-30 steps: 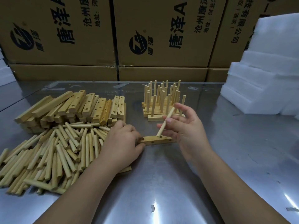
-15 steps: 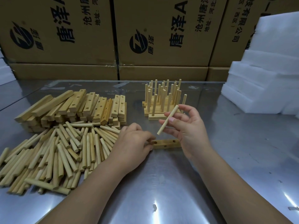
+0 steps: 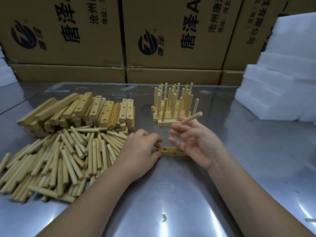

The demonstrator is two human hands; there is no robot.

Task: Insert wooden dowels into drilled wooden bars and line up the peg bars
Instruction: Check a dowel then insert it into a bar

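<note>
Workshop or packing area: stacked printed cartons (image 3: 171, 31), white foam slabs (image 3: 280, 93), steel worktable (image 3: 239, 168), bulk wooden parts (image 3: 68, 142).

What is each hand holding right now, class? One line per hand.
Left hand: pinches the end of the drilled bar on the table.
Right hand: holds one dowel above the bar.

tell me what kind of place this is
Most likely a factory assembly or packing area: printed cardboard cartons stacked behind a metal-topped table, white foam slabs at the right, and bulk piles of loose dowels and drilled bars.
</note>
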